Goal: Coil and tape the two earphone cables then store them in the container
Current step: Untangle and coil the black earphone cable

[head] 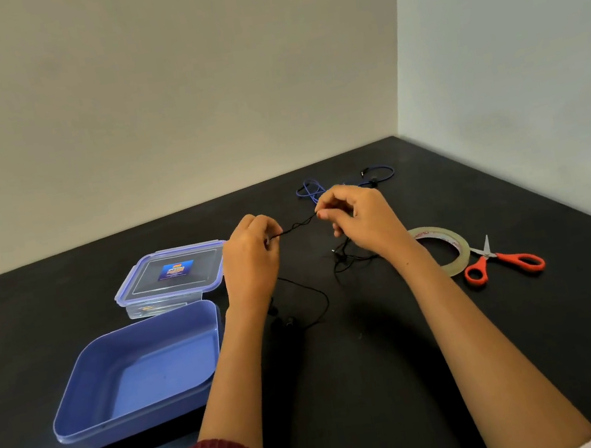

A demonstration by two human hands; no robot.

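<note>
Lower left sits the open blue container (135, 419). At centre, left hand (251, 258) and right hand (359, 219) each pinch the black earphone cable (298, 225): thin, limp and light, possibly twisted, and best gripped close between fingertips. Just beyond, the blue earphone cable (309, 188) lies loose.

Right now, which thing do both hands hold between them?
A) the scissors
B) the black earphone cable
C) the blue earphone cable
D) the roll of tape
B: the left hand and the right hand each pinch the black earphone cable, which is stretched between them above the table.
</note>
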